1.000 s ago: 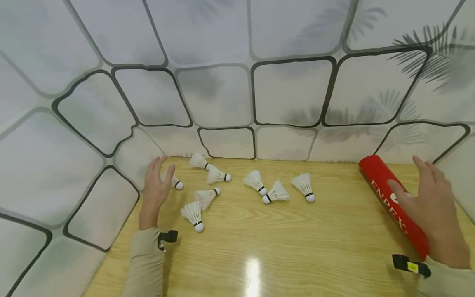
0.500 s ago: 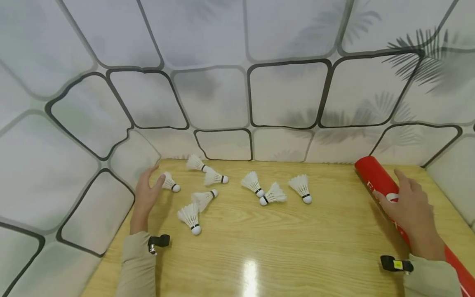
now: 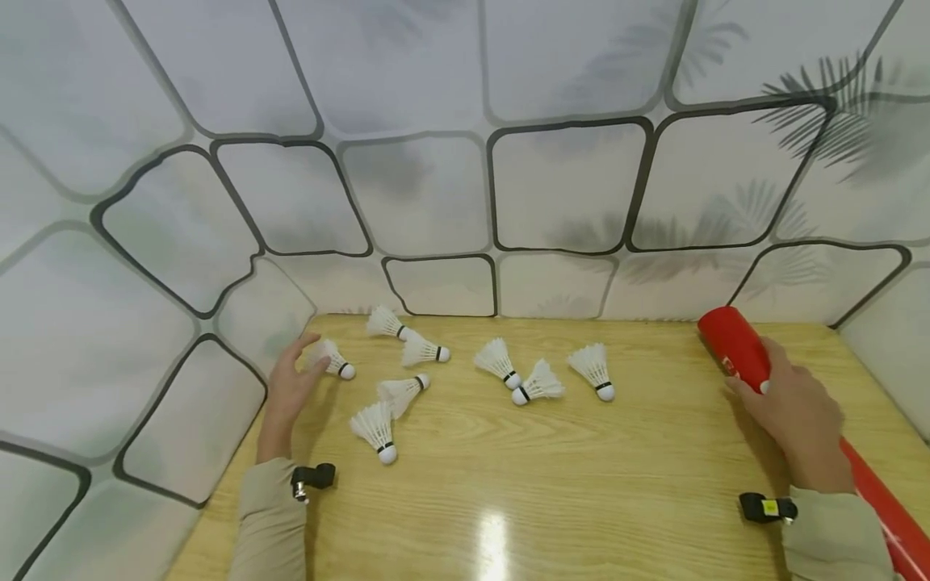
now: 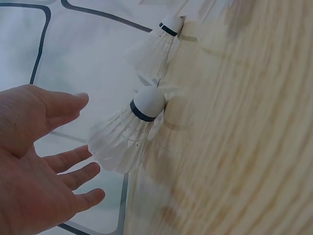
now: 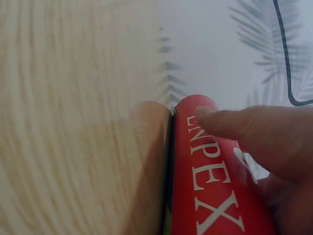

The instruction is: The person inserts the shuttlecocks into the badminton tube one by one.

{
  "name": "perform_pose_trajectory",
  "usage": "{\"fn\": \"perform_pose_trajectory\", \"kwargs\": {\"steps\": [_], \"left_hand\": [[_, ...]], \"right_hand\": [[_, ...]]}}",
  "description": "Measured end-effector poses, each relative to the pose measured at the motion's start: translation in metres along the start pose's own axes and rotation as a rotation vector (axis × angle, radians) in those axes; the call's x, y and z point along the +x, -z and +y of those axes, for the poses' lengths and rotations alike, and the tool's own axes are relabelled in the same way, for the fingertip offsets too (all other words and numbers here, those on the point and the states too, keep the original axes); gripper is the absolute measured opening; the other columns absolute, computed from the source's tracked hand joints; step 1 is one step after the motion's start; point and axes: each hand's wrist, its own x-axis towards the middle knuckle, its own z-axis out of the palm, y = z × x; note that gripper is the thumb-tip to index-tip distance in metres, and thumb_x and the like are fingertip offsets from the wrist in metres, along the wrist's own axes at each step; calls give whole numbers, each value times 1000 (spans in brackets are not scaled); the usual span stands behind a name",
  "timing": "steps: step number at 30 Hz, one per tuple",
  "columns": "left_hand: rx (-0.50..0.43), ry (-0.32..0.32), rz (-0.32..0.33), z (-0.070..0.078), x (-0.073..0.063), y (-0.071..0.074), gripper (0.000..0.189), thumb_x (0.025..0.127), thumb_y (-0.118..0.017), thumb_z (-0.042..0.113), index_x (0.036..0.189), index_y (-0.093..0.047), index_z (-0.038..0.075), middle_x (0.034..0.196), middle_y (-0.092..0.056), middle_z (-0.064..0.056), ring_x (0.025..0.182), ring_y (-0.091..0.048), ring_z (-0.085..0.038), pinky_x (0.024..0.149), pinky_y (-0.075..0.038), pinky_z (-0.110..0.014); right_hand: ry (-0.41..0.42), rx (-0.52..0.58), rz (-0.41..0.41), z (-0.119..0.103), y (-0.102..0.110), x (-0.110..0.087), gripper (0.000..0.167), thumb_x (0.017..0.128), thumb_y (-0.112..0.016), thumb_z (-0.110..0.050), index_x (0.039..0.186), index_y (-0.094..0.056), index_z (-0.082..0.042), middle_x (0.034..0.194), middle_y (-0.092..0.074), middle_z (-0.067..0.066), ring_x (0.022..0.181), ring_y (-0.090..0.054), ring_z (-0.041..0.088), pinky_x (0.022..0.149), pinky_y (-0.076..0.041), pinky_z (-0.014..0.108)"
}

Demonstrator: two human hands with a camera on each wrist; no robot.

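Observation:
In the head view, my left hand (image 3: 289, 387) is around the feather skirt of the leftmost shuttlecock (image 3: 334, 358), which lies on the table. The left wrist view shows that shuttlecock (image 4: 129, 129) with its white cork and black band. There, the thumb stands apart from it and the fingertips (image 4: 85, 171) are right at the skirt's edge. My right hand (image 3: 795, 411) holds a long red shuttlecock tube (image 3: 734, 343) at the right. In the right wrist view, the thumb (image 5: 234, 122) lies across the tube (image 5: 210, 196), which is lettered ENPEX; the other fingers are mostly hidden behind it.
Several more white shuttlecocks lie on the wooden table (image 3: 581, 484), some at left centre, such as one shuttlecock (image 3: 375, 430) nearest the front, and three around the middle, including one (image 3: 593, 371). A patterned wall (image 3: 436, 194) borders the table at the back and left.
My right hand has come down onto the red tube and now grips it. My left hand has lowered beside the leftmost shuttlecock, its thumb and fingers closer to the skirt.

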Motion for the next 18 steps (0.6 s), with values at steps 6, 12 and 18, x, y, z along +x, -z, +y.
{"fn": "perform_pose_trajectory", "kwargs": {"steps": [6,12,18], "left_hand": [[54,-35,-3,-6,3,-5,47,103,-63,15,146,-51,2,154,-43,-26,142,-37,-49,115,-29,-64],[25,-119,-3,-7,6,-13,44,101,-63,7,142,-52,-6,147,-48,-29,140,-38,-48,117,-29,-59],[39,-113,11,-6,5,-13,44,100,-64,6,141,-54,-6,146,-49,-31,141,-38,-47,118,-27,-59]], "right_hand": [[-39,-9,-37,0,-1,-3,94,95,-67,-44,163,-12,-9,110,-47,43,83,-53,52,46,-44,50],[-22,-14,-25,-11,9,-6,91,95,-66,-37,163,-13,-7,110,-43,42,82,-50,52,45,-44,48],[6,-6,47,-34,23,-7,93,97,-68,-40,164,-12,-10,115,-40,42,87,-49,57,46,-46,51]]}}
